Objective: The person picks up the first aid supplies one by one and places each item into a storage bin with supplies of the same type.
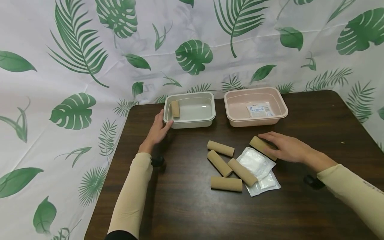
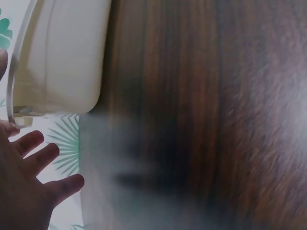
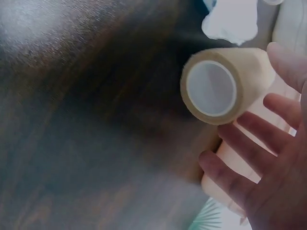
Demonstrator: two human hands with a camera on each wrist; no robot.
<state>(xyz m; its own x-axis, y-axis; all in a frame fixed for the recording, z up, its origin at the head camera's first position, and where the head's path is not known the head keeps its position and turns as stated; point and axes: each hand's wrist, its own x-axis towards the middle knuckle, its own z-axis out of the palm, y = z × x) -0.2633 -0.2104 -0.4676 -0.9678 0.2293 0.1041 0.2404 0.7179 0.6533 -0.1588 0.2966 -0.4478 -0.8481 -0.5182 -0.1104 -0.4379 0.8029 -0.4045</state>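
Observation:
My left hand (image 1: 157, 130) rests at the left end of a grey-green bin (image 1: 195, 124), fingers spread along its rim. In the left wrist view the fingers (image 2: 45, 158) are apart and hold nothing. One tan roll (image 1: 175, 109) lies inside that bin. My right hand (image 1: 289, 146) holds another tan bandage roll (image 1: 258, 144), thumb on one side and fingertips on the other. Its pale hollow core shows in the right wrist view, where the roll (image 3: 252, 79) lies between thumb and fingers. White packets (image 1: 253, 161) lie just beside this roll.
A pink bin (image 1: 255, 122) stands at the back right with a packet (image 1: 259, 110) marked "Surgical" inside. Several tan rolls (image 1: 226, 183) lie mid-table, one overlapping the white packets. A leaf-printed cloth (image 1: 168, 73) hangs behind the dark wooden table (image 1: 186, 206).

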